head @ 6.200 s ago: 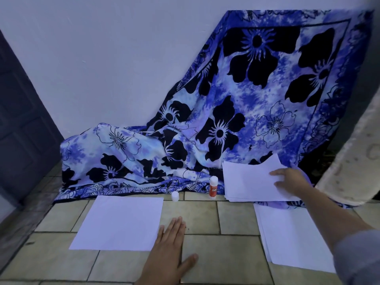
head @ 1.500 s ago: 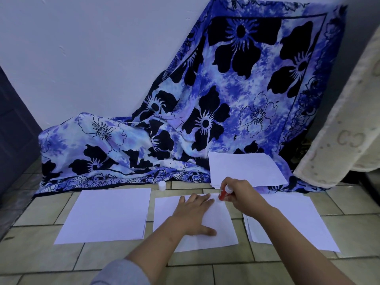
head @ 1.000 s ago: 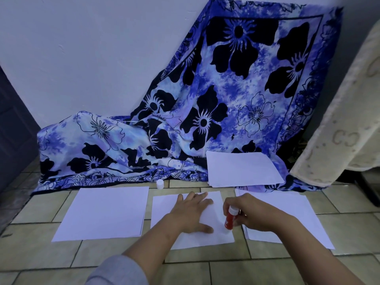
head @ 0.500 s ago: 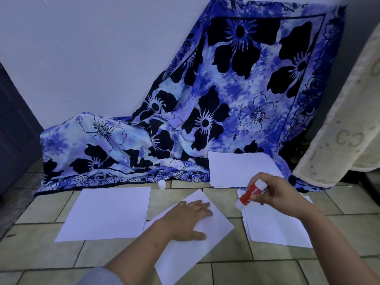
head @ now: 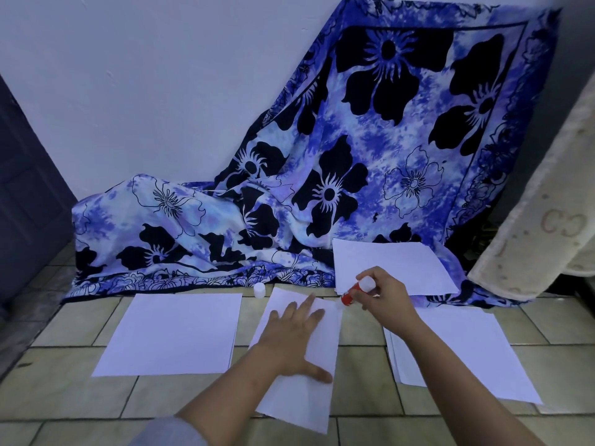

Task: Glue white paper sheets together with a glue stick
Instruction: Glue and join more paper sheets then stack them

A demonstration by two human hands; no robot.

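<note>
The left hand (head: 294, 341) lay flat, fingers spread, pressing a white sheet (head: 309, 397) to the tiled floor (head: 360, 375). The right hand (head: 384, 297) gripped the red glue stick (head: 355, 290), its tip down at that sheet's far right corner. The stick's white cap (head: 259, 289) stood just beyond the left hand. A paper stack (head: 392, 262) lay beyond the right hand.

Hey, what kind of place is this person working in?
Probably a room in a home, with the work done on the floor: beige floor tiles under the paper sheets, a plain white wall, and a blue flowered cloth draped against it.
</note>
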